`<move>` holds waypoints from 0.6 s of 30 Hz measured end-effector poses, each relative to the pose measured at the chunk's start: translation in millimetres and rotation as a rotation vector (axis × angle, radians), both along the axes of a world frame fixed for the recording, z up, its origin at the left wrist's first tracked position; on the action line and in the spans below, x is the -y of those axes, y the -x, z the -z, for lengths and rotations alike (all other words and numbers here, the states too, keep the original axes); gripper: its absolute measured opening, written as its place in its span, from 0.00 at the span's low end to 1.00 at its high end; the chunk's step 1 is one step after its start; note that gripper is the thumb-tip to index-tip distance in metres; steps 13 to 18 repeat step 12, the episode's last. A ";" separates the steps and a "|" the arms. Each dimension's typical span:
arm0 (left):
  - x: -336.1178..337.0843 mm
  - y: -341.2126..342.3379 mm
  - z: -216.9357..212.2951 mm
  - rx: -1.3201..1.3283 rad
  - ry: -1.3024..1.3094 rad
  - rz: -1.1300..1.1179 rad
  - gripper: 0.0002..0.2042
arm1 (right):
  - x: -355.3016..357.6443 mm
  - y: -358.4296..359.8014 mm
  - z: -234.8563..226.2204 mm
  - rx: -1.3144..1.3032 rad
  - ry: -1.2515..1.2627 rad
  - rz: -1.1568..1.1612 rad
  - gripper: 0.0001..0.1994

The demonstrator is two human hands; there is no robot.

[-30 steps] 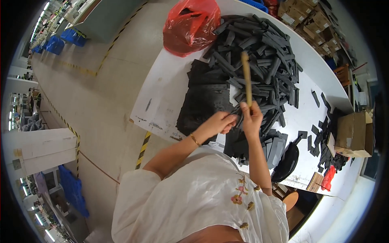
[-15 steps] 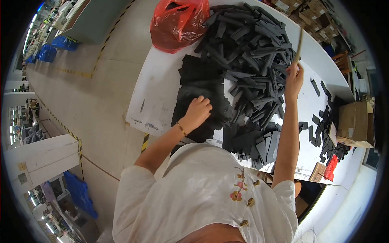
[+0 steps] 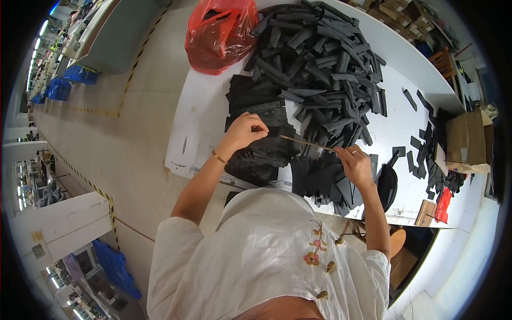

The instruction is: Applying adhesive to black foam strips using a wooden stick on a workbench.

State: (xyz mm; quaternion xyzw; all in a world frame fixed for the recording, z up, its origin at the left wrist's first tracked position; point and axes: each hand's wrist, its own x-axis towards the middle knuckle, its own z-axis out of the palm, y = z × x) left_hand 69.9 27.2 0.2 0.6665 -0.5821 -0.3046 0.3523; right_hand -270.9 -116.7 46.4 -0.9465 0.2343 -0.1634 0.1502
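Observation:
My right hand (image 3: 356,164) grips one end of a thin brown stick (image 3: 308,142). The stick slants left, its far tip over the right part of a layer of overlapping black pieces (image 3: 258,113) on the white table. Above that layer, my left hand (image 3: 245,132) is closed, with fingers curled and pressed together; whatever they may hold is too small to make out. Beyond the stick rises a large heap of dark grey-black strips (image 3: 325,69), some curled. Nearer my body lie flat black pieces (image 3: 314,178) in a loose stack, partly behind the right hand.
A red plastic bag (image 3: 221,40) stands at the table's far left. On the right are scattered black pieces (image 3: 421,154), a cardboard box (image 3: 466,141), a small red bag (image 3: 442,205) and a black object (image 3: 388,184). A raised white edge (image 3: 410,69) borders the table's far side.
My right hand has come down and nearer, swinging the stick from upright to slanting left. My left hand has shifted slightly left. The black layer now shows separate overlapping strips under it.

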 end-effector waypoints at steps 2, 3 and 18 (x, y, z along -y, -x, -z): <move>-0.7 1.5 -4.4 -0.002 0.006 0.012 0.04 | -1.9 -6.3 2.0 0.007 0.021 -0.021 0.10; -2.0 3.0 -6.9 -0.006 0.006 0.022 0.04 | -3.9 -10.8 2.7 -0.009 0.003 -0.034 0.10; -34.7 52.2 -46.9 0.091 0.699 -0.637 0.45 | -72.7 -87.5 59.8 0.242 -0.908 0.051 0.12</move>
